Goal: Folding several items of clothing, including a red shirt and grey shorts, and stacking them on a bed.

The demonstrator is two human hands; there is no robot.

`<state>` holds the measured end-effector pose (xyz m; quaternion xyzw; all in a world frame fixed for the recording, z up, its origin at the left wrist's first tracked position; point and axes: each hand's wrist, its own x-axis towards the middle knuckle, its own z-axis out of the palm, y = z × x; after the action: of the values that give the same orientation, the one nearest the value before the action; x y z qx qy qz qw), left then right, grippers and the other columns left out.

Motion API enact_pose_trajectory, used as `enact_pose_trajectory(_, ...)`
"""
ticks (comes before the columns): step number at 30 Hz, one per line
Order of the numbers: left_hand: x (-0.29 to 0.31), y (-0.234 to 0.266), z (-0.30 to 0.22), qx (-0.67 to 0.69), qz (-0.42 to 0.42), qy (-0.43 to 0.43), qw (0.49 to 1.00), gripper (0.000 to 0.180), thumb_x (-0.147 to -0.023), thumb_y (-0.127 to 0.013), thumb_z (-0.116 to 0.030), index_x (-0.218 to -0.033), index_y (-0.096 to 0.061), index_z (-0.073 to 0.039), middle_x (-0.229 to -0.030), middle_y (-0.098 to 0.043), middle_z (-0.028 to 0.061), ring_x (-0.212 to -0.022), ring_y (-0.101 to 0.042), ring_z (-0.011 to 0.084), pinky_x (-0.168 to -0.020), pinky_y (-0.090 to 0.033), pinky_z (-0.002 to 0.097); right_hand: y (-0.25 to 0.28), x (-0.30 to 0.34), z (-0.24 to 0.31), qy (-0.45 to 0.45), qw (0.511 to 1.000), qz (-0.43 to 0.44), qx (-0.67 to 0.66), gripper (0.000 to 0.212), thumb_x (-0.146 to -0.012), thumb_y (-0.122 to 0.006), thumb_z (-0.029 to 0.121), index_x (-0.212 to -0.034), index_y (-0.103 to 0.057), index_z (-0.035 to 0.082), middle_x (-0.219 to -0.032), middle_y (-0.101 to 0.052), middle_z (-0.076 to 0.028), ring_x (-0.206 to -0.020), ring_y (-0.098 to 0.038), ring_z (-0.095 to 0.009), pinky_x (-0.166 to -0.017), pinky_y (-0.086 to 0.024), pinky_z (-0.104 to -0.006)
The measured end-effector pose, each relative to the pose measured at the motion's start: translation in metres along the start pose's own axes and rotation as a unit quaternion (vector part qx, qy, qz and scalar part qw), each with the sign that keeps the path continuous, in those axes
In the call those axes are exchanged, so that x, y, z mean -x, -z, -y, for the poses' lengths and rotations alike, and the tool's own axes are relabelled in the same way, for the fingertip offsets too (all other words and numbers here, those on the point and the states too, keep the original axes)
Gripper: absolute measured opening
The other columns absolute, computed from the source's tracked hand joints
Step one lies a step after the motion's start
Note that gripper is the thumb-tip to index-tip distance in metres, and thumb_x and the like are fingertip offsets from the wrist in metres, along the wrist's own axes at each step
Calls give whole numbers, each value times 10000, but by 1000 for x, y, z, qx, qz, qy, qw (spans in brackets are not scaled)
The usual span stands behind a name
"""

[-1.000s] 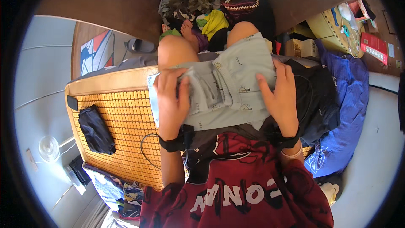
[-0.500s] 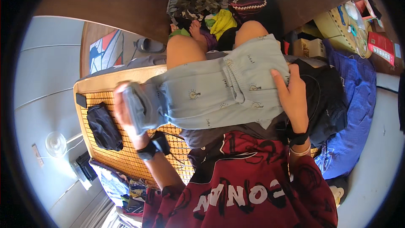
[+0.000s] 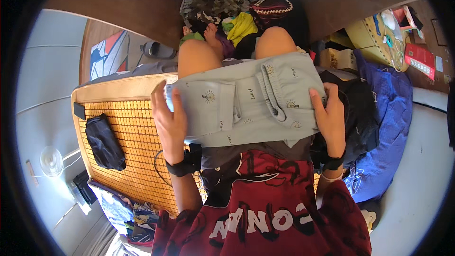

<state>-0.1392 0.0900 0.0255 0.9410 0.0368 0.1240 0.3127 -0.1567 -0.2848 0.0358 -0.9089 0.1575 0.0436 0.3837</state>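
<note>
Pale grey-green pants (image 3: 246, 125) with a light-bulb print lie across my lap in a long folded strip. Their left end is turned inward into a flat panel, and a gathered elastic waistband shows right of the middle. My left hand (image 3: 169, 118) grips the left end, thumb on top and fingers around the outer edge. At the opposite end, my right hand (image 3: 330, 116) holds the cloth with its thumb on top; its other fingers are partly hidden at the edge.
Folded black clothing (image 3: 104, 142) lies on the woven mat (image 3: 142, 170) at left. Black cloth (image 3: 355, 114) and a blue bundle (image 3: 391, 109) are at right. A clothes pile (image 3: 237, 4) lies beyond my knees, between brown panels. Boxes (image 3: 348, 59) stand far right.
My left hand has turned the left end of the pants inward and laid it flat on the rest. The right hand keeps its hold on the other end.
</note>
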Motion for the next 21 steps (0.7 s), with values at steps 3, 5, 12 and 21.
enact_pose_trajectory(3, 17, 12, 23, 44, 44, 285, 956, 483, -1120, -532, -351, -1377, -579, 56, -1296, -666, 271, -1201, -623, 423, -1040, -473, 436, -3, -6, 7, 113, 992, -48, 40, 458, -1043, -669, 298, -1354, -571, -23, -1326, -628, -299, -1201, -623, -421, -1015, -490, -447)
enact_pose_trajectory(5, 34, 8, 47, 160, 16, 304, 939, 559, -1107, -551, -455, -1307, -623, 62, -1174, -700, 224, -1049, -654, 349, -943, -506, 418, -2, -6, 30, 216, 968, -102, 76, 564, -1019, -671, 265, -1495, -518, 5, -1565, -474, -268, -1430, -458, -450, -1182, -374, -478)
enact_pose_trajectory(12, 34, 3, 50, 234, 47, 343, 908, 611, -1055, -622, -549, -1139, -685, 52, -904, -663, 82, -777, -557, 150, -726, -489, 313, -36, -9, 44, 278, 938, 58, 197, 714, -990, -679, 356, -1595, -444, 56, -1703, -345, -197, -1543, -347, -447, -1249, -280, -571)
enact_pose_trajectory(21, 33, -6, 75, 253, 69, 306, 915, 444, -1096, -629, -431, -1132, -681, 9, -832, -635, -9, -742, -506, 61, -667, -446, 258, -27, 7, 40, 244, 951, 73, 173, 754, -994, -672, 378, -1646, -399, 113, -1730, -315, -160, -1578, -312, -408, -1253, -252, -600)
